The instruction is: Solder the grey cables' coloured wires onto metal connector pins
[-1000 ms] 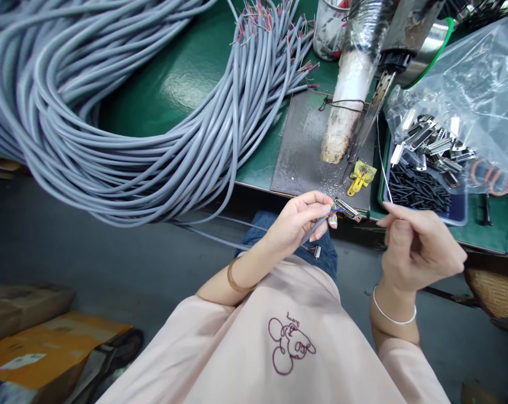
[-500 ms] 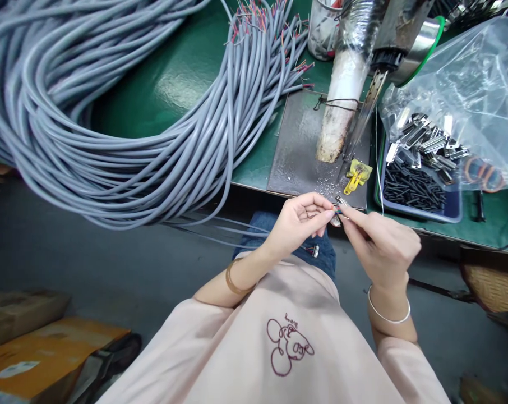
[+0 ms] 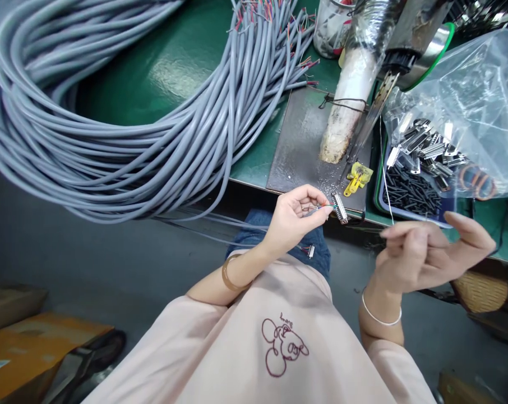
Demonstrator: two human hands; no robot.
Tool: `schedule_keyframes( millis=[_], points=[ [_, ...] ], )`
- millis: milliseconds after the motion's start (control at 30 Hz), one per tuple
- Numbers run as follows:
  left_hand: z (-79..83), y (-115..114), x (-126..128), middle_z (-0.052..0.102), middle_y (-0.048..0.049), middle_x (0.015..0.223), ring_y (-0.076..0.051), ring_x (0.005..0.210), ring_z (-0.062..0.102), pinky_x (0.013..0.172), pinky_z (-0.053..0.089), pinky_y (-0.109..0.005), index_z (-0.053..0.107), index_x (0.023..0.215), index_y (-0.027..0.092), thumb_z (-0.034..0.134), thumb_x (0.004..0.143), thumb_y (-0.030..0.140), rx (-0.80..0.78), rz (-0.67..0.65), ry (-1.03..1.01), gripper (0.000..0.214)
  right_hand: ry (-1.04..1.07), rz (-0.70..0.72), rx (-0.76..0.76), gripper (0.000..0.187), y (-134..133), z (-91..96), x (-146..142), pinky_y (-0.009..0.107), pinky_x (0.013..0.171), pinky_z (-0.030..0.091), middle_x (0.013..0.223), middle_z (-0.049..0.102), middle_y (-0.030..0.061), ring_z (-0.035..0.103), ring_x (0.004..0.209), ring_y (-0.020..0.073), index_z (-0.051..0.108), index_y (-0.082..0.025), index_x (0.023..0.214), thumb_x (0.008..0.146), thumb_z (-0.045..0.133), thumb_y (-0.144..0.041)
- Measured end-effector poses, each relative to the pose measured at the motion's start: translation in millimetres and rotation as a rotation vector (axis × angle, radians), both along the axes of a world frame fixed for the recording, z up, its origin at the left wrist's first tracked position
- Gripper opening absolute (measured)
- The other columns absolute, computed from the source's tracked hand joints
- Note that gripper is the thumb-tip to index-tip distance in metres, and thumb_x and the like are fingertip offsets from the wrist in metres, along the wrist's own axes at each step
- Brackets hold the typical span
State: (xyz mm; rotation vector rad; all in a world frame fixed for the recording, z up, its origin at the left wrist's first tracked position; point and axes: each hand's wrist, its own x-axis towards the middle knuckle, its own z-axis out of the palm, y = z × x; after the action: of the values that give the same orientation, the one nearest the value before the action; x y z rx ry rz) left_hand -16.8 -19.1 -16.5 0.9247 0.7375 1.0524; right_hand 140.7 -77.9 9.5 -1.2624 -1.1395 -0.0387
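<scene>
My left hand [image 3: 298,216] is closed in a pinch on thin coloured wires [image 3: 330,206] at a metal multi-pin connector [image 3: 340,209]. That connector points out past my fingertips, over the edge of the bench. To the right, my right hand [image 3: 422,252] has thumb and forefinger pinched on the hanging end of a thin silvery solder wire [image 3: 386,188], its little finger stretched out. This hand is slightly blurred. A second wired connector [image 3: 308,251] hangs at my lap, on a grey cable.
A big coil of grey cables [image 3: 186,146] covers the left bench. Ahead are a soldering iron [image 3: 372,106] above a dark plate [image 3: 296,151], a wrapped white tube [image 3: 349,112] and a yellow clip [image 3: 357,178]. A blue tray [image 3: 447,210] holds black sleeves and connectors.
My right hand has left the connector and moved right to the solder wire, which now slants towards its fingers. My left hand stays on the wires, and the connector shows more fully.
</scene>
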Motion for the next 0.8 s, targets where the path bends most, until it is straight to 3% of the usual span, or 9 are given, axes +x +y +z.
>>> schedule_keyframes(
  millis=[100, 200, 333, 467, 800],
  points=[
    [-2.1, 2, 0, 0.065, 0.0012, 0.072, -0.004, 0.055, 0.053, 0.052, 0.045, -0.016, 0.065, 0.085, 0.015, 0.081, 0.079, 0.028, 0.004, -0.01, -0.043, 0.022, -0.175, 0.01, -0.096, 0.023, -1, -5.6, -4, 0.025, 0.046, 0.051, 0.085, 0.076, -0.0008, 0.071, 0.057, 0.0138, 0.063, -0.024, 0.11, 0.091, 0.063, -0.012],
    [-3.3, 3, 0, 0.064, 0.0018, 0.072, -0.004, 0.053, 0.052, 0.049, 0.044, -0.015, 0.064, 0.085, 0.015, 0.082, 0.079, 0.029, 0.011, -0.021, -0.066, 0.024, -0.38, 0.088, -0.166, 0.019, -1, -14.0, -9, 0.029, 0.069, 0.062, 0.092, 0.079, 0.0012, 0.077, 0.081, 0.0181, 0.067, -0.022, 0.095, 0.084, 0.072, -0.007],
    [-5.1, 2, 2, 0.065, 0.0011, 0.075, -0.004, 0.058, 0.056, 0.053, 0.048, -0.014, 0.064, 0.085, 0.015, 0.079, 0.082, 0.025, 0.072, 0.0, -0.016, 0.017, -0.375, 0.139, -0.195, 0.021, 5, -23.7, -10, 0.03, 0.077, 0.063, 0.099, 0.078, 0.0017, 0.076, 0.088, 0.0167, 0.065, -0.023, 0.093, 0.083, 0.072, -0.006],
    [-9.0, 1, 5, 0.068, -0.0013, 0.081, -0.008, 0.071, 0.065, 0.068, 0.055, -0.016, 0.065, 0.084, 0.015, 0.076, 0.083, 0.019, 0.185, 0.113, 0.117, 0.011, -0.317, 0.163, -0.23, 0.018, 12, -26.7, -9, 0.032, 0.079, 0.064, 0.101, 0.078, 0.0019, 0.076, 0.092, 0.0178, 0.063, -0.023, 0.09, 0.083, 0.071, -0.008],
    [-7.5, 11, 12, 0.068, -0.0001, 0.081, -0.009, 0.07, 0.065, 0.065, 0.053, -0.018, 0.066, 0.083, 0.017, 0.069, 0.084, 0.014, 0.403, 0.266, 0.345, 0.004, -0.444, 0.128, -0.193, 0.018, 28, -17.7, -7, 0.031, 0.078, 0.062, 0.1, 0.077, 0.0014, 0.075, 0.089, 0.0168, 0.06, -0.023, 0.086, 0.082, 0.071, -0.009]
  ],
)
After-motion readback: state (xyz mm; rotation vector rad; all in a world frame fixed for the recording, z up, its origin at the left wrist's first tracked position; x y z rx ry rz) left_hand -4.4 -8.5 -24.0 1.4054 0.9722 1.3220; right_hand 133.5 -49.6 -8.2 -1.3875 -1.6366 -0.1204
